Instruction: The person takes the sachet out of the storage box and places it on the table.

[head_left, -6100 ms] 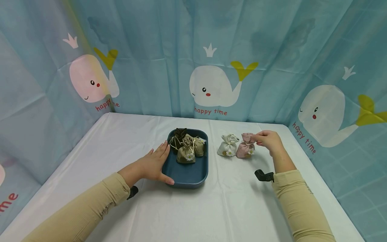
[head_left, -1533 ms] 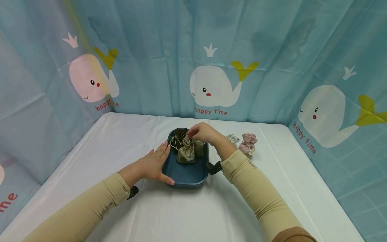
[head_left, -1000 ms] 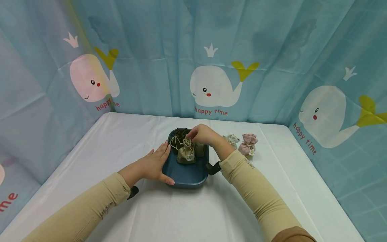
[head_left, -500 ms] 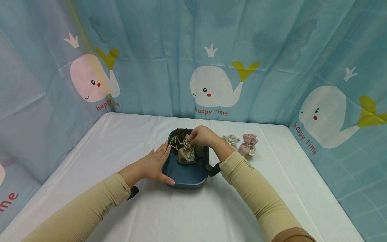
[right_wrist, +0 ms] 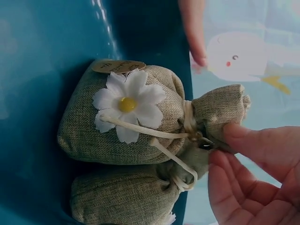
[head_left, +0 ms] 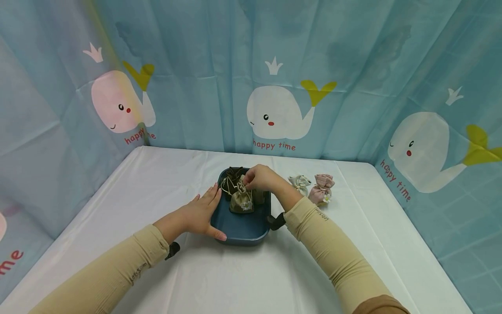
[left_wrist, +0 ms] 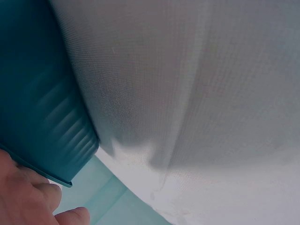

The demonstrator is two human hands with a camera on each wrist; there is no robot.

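In the head view my right hand (head_left: pixel 263 179) reaches into the dark blue tray (head_left: pixel 239 231) and pinches the gathered top of an olive-green drawstring bag (head_left: pixel 240 203). The right wrist view shows my thumb and fingers on that neck, above a tied cream cord; a white daisy (right_wrist: pixel 127 105) and a small tag sit on the bag's front. Beside it lies a second green bag (right_wrist: pixel 122 199); a dark brown bag (head_left: pixel 231 179) is behind on the left. My left hand (head_left: pixel 198 213) rests with straight, spread fingers along the tray's left side.
Right of the tray, a whitish drawstring bag (head_left: pixel 300 183), partly hidden by my right wrist, and a pink one (head_left: pixel 322 189) stand on the white tablecloth (head_left: pixel 188 279). A blue curtain (head_left: pixel 196 109) with whale prints encloses the table.
My right hand has left the pink bag, now slightly farther right, and moved to the tray. In the last second it lowered slightly and took the olive bag's top. My left hand stays put.
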